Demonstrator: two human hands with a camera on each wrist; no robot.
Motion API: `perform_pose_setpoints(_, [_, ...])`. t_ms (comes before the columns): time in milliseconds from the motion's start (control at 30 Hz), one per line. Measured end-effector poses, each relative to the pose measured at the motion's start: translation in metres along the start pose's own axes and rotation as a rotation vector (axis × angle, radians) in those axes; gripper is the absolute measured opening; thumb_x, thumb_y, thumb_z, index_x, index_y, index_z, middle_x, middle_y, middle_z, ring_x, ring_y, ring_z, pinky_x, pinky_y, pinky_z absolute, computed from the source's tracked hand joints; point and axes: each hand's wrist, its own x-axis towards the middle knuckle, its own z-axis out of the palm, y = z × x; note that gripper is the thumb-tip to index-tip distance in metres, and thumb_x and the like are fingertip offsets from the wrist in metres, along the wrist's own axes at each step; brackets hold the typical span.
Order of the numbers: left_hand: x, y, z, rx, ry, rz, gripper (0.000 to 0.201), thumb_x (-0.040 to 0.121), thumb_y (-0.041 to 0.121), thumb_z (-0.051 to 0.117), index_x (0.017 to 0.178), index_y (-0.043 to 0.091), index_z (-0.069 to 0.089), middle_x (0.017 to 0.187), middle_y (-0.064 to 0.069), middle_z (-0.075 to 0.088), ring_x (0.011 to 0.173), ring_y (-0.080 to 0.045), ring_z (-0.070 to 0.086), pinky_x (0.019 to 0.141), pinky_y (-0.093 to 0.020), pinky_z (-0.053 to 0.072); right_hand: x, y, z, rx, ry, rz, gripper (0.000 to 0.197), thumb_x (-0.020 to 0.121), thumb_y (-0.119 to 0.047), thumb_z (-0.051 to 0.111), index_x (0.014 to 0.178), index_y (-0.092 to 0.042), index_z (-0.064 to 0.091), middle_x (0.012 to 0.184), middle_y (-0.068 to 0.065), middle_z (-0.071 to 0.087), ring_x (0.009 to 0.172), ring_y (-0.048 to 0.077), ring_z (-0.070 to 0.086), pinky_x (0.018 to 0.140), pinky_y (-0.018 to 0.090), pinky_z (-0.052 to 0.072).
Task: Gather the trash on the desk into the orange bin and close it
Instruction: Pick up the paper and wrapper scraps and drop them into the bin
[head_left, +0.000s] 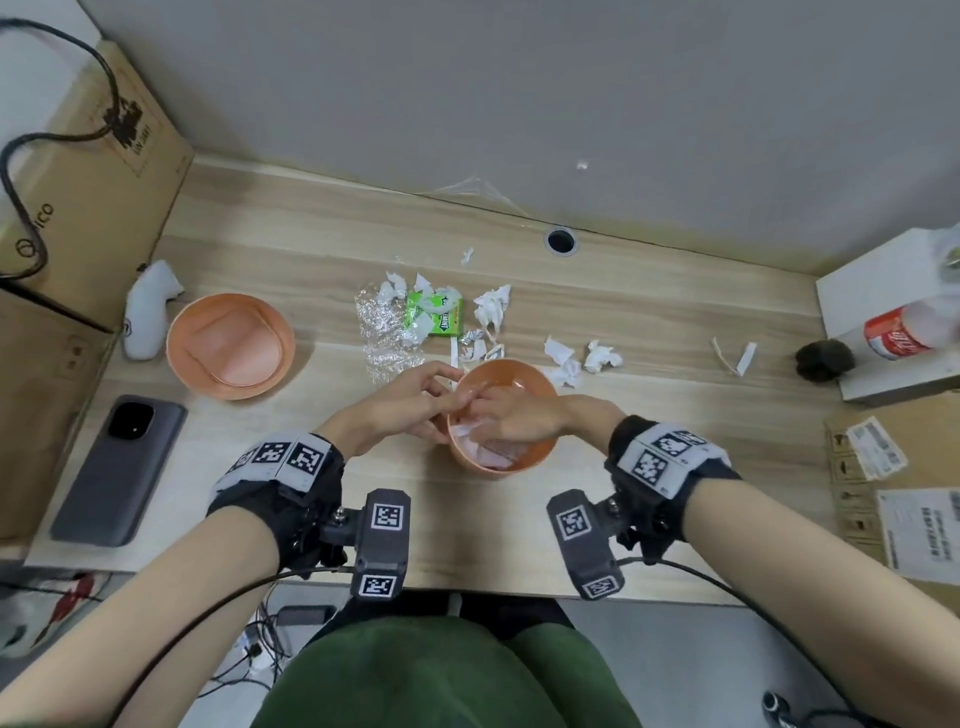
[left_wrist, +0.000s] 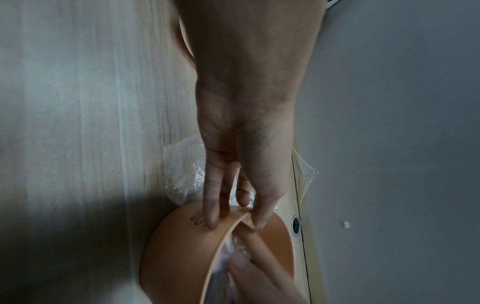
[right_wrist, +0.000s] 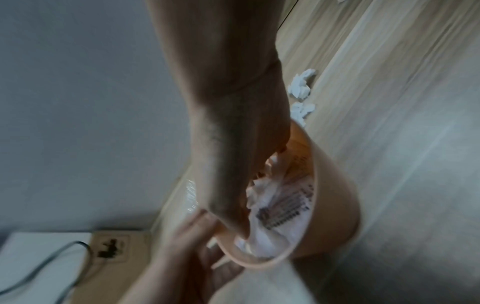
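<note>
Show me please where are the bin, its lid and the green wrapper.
bin (head_left: 540, 451): head view, on the near right outer wall.
lid (head_left: 179, 332): head view, on its left rim; it lies apart, left of the bin.
green wrapper (head_left: 448, 322): head view, on its printed green face.

The head view is showing bright, even, soft light, with only faint shadows lying on the pale wood-grain surface (head_left: 649, 332) around the fingers (head_left: 441, 371). Wide-angle bending is curving the edges, and the red-labelled plastic bottle (head_left: 904, 332) far right of the fingers is smearing into blur. Both wrist views are looking dim and grey-toned. In the left one a dark shadow is pooling left of the fingers (left_wrist: 211, 214); the right one is blurring throughout.
</note>
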Motion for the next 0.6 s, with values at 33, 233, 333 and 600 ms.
perform_pose_setpoints(33, [0.000, 0.000, -0.001, 0.003, 0.003, -0.001, 0.042, 0.090, 0.031, 0.068, 0.128, 0.019, 0.054, 0.096, -0.006, 0.062, 0.087, -0.023, 0.070, 0.083, -0.041, 0.060, -0.009, 0.001, -0.007, 0.061, 0.036, -0.067, 0.042, 0.097, -0.033, 0.043, 0.137, -0.022, 0.044, 0.144, 0.008, 0.042, 0.132, 0.023, 0.038, 0.113, 0.039, 0.026])
perform_pose_setpoints(233, [0.001, 0.000, -0.002, 0.012, 0.005, -0.011, 0.043, 0.084, 0.031, 0.074, 0.123, 0.021, 0.057, 0.098, -0.009, 0.064, 0.094, -0.033, 0.070, 0.086, -0.046, 0.059, -0.050, 0.038, -0.030, 0.670, 0.464, -0.146, 0.031, 0.094, -0.007, 0.048, 0.120, -0.018, 0.060, 0.116, 0.005, 0.063, 0.096, 0.016, 0.063, 0.080, 0.033, 0.054])
perform_pose_setpoints(333, [-0.001, -0.001, -0.005, 0.011, 0.010, -0.018, 0.044, 0.081, 0.033, 0.076, 0.121, 0.022, 0.059, 0.097, -0.009, 0.063, 0.098, -0.038, 0.069, 0.087, -0.048, 0.058, -0.046, 0.077, -0.026, 0.746, 0.802, 0.037, 0.025, 0.092, -0.011, 0.053, 0.113, -0.023, 0.060, 0.118, 0.012, 0.058, 0.093, 0.021, 0.059, 0.080, 0.036, 0.050])
perform_pose_setpoints(600, [-0.011, -0.011, -0.020, 0.038, 0.057, -0.026, 0.037, 0.084, 0.024, 0.073, 0.119, 0.024, 0.061, 0.098, -0.009, 0.059, 0.101, -0.033, 0.068, 0.084, -0.044, 0.060, 0.015, 0.135, -0.005, 0.464, 0.713, 0.544, 0.116, 0.065, -0.040, 0.083, 0.150, -0.026, 0.005, 0.157, 0.015, 0.001, 0.146, 0.035, 0.004, 0.117, 0.052, 0.016])
